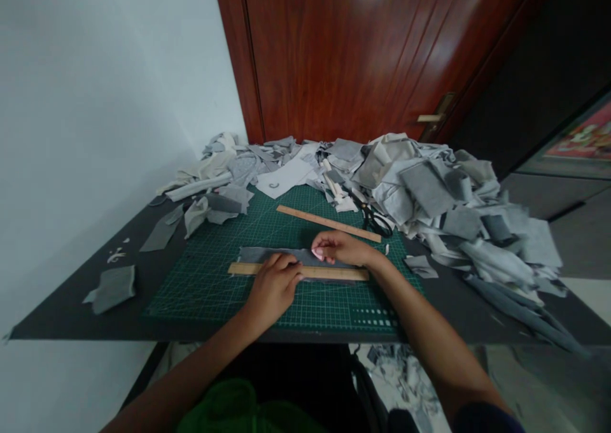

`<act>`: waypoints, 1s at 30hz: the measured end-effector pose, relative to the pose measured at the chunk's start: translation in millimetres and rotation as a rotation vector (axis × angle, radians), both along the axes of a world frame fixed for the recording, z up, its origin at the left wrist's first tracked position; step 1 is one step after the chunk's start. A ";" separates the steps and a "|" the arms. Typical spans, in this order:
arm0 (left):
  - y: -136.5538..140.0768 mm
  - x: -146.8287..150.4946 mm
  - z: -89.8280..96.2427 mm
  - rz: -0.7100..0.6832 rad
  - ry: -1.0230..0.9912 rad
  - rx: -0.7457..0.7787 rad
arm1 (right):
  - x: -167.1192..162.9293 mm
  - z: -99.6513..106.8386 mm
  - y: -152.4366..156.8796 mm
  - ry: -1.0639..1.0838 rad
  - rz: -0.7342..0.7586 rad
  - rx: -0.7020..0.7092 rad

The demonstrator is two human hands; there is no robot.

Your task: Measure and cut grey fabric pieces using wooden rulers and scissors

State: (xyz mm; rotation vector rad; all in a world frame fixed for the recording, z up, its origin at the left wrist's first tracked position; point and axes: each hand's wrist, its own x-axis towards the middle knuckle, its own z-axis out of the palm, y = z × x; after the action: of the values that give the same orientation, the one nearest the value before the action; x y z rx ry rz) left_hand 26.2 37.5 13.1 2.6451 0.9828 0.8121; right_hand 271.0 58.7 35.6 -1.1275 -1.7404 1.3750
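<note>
A strip of grey fabric (255,254) lies on the green cutting mat (200,293), with a wooden ruler (337,272) laid lengthwise across it. My left hand (274,285) rests on the ruler near its middle, fingers stretched over it and pressing down. Between the fingertips of my right hand (341,247) is a small pink-and-white piece of tailor's chalk (317,253), held just above the fabric beyond the ruler. A second wooden ruler (327,221) lies slantwise farther back on the mat. Black-handled scissors (375,220) sit by its right end, partly among scraps.
A large heap of grey and white fabric scraps (424,191) runs along the back and right of the dark table (62,299). At the left lie a folded grey piece (113,288) and small white bits (116,255). Behind stands a wooden door (334,57).
</note>
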 end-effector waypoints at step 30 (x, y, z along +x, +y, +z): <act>-12.3 -9.7 -3.3 -0.049 0.012 -0.066 | -14.4 18.4 -26.6 -0.508 0.162 0.064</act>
State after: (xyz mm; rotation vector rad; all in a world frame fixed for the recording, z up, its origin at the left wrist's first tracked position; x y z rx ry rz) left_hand 16.6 25.2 9.8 2.6099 0.9270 0.7414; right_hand 256.7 32.1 54.0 -1.4131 -2.2573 1.1765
